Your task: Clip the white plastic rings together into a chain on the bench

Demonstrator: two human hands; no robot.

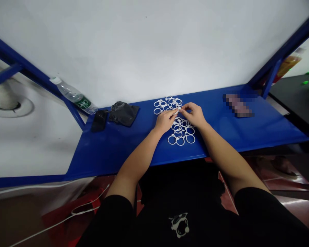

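Observation:
Several white plastic rings [181, 132] lie in a loose pile on the blue table [118, 147], with a second cluster of rings [166, 103] farther back. My left hand [165, 120] and my right hand [195, 115] meet above the pile. Both pinch one small white ring [178, 110] between their fingertips. The fingers of each hand are curled and pressed together around it.
A black pouch [123, 113] and a dark phone [99, 120] lie at the left of the table. A plastic water bottle [74, 95] leans against the blue frame behind them. A blurred object [238, 104] sits at the right. A white wall stands behind.

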